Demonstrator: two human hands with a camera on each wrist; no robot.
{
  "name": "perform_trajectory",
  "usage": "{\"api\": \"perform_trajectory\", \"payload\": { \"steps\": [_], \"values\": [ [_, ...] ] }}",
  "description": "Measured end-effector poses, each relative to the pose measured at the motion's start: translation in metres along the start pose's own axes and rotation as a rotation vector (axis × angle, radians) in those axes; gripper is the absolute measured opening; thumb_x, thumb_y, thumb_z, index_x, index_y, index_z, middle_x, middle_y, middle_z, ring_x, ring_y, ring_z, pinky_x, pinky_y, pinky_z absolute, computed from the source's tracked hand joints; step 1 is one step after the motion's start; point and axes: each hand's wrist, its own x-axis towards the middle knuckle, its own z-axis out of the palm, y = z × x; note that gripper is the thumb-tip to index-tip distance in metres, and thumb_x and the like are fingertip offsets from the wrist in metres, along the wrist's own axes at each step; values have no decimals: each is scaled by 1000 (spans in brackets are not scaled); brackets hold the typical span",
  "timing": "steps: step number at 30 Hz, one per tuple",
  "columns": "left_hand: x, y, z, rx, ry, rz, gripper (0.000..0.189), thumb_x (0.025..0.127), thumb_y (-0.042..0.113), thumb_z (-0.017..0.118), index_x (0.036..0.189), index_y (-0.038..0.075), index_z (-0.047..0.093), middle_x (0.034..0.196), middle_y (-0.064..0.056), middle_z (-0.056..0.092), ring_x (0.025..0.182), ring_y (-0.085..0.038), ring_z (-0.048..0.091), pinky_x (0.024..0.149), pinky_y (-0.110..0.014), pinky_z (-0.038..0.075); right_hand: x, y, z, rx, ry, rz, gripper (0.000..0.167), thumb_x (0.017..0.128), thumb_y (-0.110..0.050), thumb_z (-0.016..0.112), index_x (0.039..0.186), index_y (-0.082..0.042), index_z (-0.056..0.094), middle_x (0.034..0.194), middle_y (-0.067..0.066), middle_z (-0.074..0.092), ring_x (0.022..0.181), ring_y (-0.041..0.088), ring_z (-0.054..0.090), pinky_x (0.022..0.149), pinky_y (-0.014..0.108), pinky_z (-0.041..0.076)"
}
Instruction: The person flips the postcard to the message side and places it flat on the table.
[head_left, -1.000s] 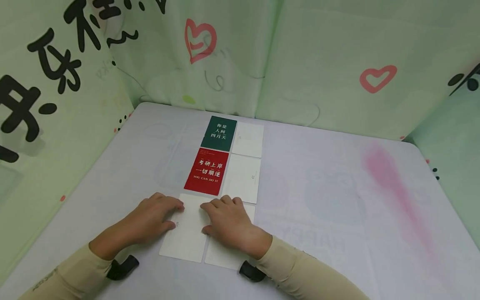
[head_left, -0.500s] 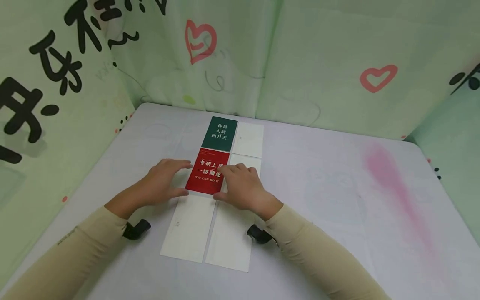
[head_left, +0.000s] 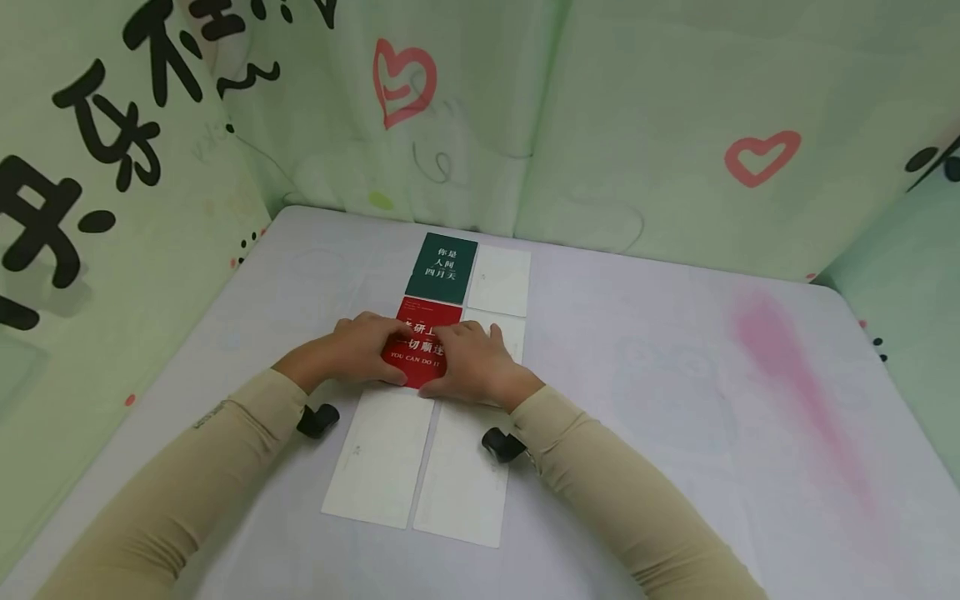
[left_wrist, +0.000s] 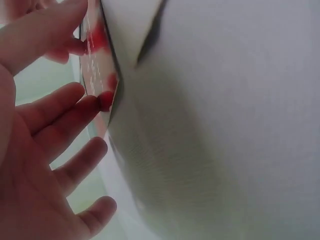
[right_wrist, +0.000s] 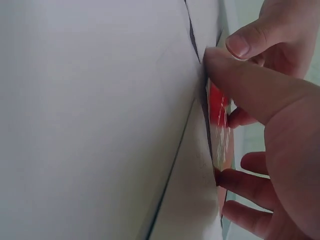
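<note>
A red card (head_left: 415,364) with white lettering lies flat on the table between my two hands. My left hand (head_left: 360,347) lies over its left edge, fingertips and thumb touching the card. From the right, my right hand (head_left: 480,364) touches it with the thumb near the bottom edge and fingers across its surface. In the left wrist view, the left fingers (left_wrist: 65,122) are loosely spread beside the red card (left_wrist: 95,65). The right wrist view shows the right fingers (right_wrist: 250,187) relaxed along the card (right_wrist: 218,107). Parts of its lettering are hidden.
Above the red card lies a green card (head_left: 442,268), with a white card (head_left: 498,280) beside it. Another white card (head_left: 504,327) is partly under my right hand. Two more white cards, left (head_left: 377,458) and right (head_left: 459,487), lie nearer me. A green curtain (head_left: 637,108) stands behind the table.
Both hands have moved from the near white cards up to the red card. They have since come closer together and now touch it from both sides.
</note>
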Motion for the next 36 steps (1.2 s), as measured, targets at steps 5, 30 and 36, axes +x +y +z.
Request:
{"api": "perform_trajectory", "payload": {
  "steps": [5, 30, 36],
  "values": [
    [0, 4, -4, 20, -9, -11, 82, 72, 33, 89, 142, 9, 54, 133, -14, 57, 125, -33, 46, 99, -58, 38, 0, -1, -2, 10, 0, -3, 83, 78, -49, 81, 143, -10, 46, 135, 8, 55, 129, 27, 44, 110, 60, 27],
    [-1, -8, -12, -157, 12, -63, 43, 91, 1, 62, 132, 11, 53, 135, -17, 59, 127, -37, 50, 99, -50, 47, 4, 14, -2, 63, 175, -58, 40, 100, -17, 54, 138, -5, 53, 121, 8, 69, 114, 28, 61, 112, 50, 30],
    [-10, -10, -18, -262, 53, -17, 42, 93, 0, 63, 133, 10, 52, 131, -17, 62, 124, -37, 54, 92, -45, 52, 0, 13, -7, 209, 272, -38, 33, 98, -11, 57, 130, -4, 56, 114, 11, 72, 95, 29, 67, 87, 38, 51]
  ]
}}
